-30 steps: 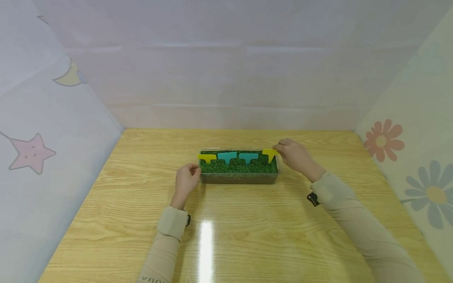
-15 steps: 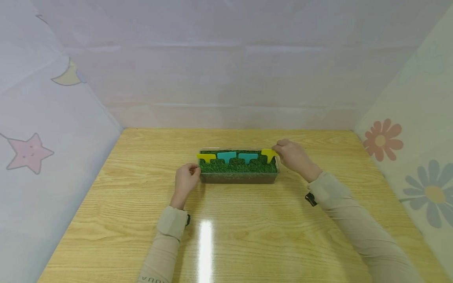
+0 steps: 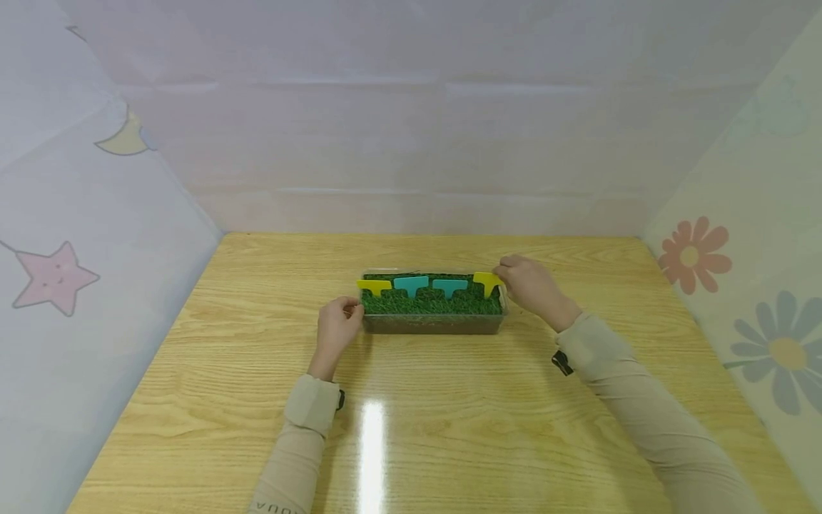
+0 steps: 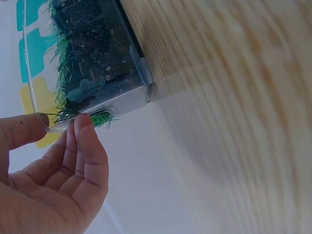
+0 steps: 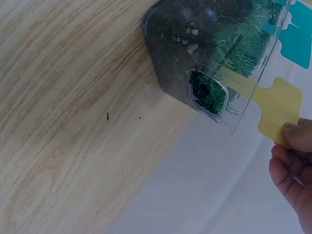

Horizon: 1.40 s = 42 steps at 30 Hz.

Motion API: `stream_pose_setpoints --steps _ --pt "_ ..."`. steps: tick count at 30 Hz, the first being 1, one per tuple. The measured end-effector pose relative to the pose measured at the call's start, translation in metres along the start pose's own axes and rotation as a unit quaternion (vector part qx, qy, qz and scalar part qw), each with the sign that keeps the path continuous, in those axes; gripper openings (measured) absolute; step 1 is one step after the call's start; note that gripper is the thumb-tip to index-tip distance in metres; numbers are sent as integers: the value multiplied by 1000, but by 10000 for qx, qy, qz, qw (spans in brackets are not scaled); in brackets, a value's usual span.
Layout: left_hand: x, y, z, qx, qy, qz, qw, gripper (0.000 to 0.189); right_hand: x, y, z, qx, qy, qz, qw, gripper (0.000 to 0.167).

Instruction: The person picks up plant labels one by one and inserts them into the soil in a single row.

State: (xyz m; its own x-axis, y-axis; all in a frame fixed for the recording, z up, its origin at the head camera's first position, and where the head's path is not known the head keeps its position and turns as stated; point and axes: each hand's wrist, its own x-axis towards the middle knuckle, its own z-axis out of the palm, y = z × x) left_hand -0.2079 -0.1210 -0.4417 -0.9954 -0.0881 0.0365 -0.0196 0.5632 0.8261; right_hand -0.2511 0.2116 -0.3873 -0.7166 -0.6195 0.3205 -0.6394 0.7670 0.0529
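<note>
A clear plastic box (image 3: 433,325) of dark soil topped with green grass (image 3: 417,305) sits on the table. My left hand (image 3: 337,328) pinches the rim at its left end between thumb and fingers, as the left wrist view shows. At the opposite end, my right hand (image 3: 533,287) pinches one corner of a yellow T-shaped plant label (image 5: 280,109), whose stem reaches down inside the box. Two teal plant labels (image 3: 411,285) and another yellow plant label (image 3: 374,285) stand in the grass in a row.
The wooden table (image 3: 449,428) meets a pale cloth backdrop (image 3: 411,143) at the back and sides. Each end wall of the box has a cut-out; grass shows through the right opening (image 5: 207,92). Small dark specks lie on the wood nearby.
My right hand, with the yellow plant label, has shifted slightly down and to the left. My left hand keeps its grip at the box's left end.
</note>
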Motion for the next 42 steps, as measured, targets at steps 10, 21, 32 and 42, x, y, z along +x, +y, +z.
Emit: stream_pose_setpoints --steps 10,21,32,42 --pt "0 -1 -1 11 5 44 10000 24 2 1 4 85 -36 -35 10000 13" --pt "0 1 -1 -35 -81 6 10000 25 -4 1 12 56 -106 -118 9999 17" --pt "-1 1 -2 0 -79 -97 9999 25 -2 -1 10 105 -191 -94 9997 18" --pt "1 0 0 37 -91 -43 9999 24 -6 3 7 411 -267 65 9988 14"
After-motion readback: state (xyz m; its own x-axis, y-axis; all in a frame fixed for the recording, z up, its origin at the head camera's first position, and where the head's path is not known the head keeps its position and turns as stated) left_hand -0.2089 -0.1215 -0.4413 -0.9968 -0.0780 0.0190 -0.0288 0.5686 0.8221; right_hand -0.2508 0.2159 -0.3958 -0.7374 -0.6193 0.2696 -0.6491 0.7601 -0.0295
